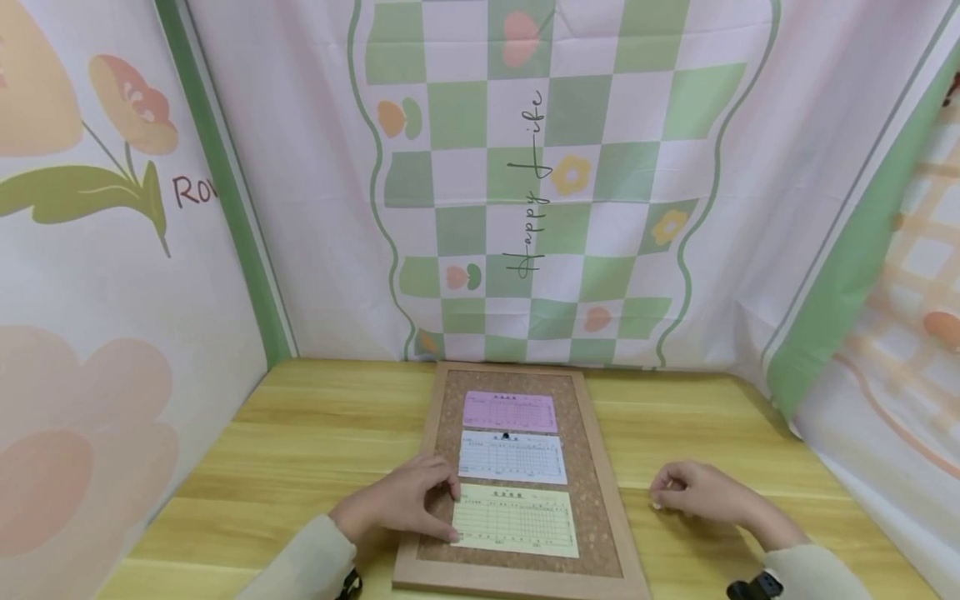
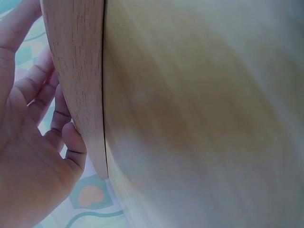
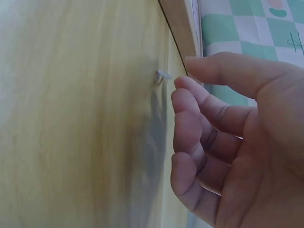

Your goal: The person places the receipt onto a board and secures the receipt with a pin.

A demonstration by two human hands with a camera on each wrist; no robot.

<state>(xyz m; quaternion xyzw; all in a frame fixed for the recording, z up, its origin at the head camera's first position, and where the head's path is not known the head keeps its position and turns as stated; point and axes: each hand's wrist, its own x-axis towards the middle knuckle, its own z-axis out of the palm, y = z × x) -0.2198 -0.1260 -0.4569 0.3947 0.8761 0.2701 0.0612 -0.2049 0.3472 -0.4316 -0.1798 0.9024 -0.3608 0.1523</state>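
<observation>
A yellow printed slip (image 1: 516, 521) lies on the lower part of a framed cork board (image 1: 592, 500). My left hand (image 1: 408, 500) is at its left edge, thumb and forefinger spread apart and touching the paper there. The left wrist view shows that hand (image 2: 38, 128) beside the board's wooden frame (image 2: 78, 61). My right hand (image 1: 701, 492) is over the table right of the board. In the right wrist view, a small pale-headed thumbtack (image 3: 163, 75) lies on the table just off the forefinger's tip; the thumb and bent fingers of this hand (image 3: 223, 118) stand apart.
Above the yellow slip lie a blue slip (image 1: 512, 460), with a black pin (image 1: 506, 436) at its top edge, and a pink slip (image 1: 510, 412). The wooden table (image 1: 337, 408) meets a patterned curtain (image 1: 525, 208) behind and at the sides.
</observation>
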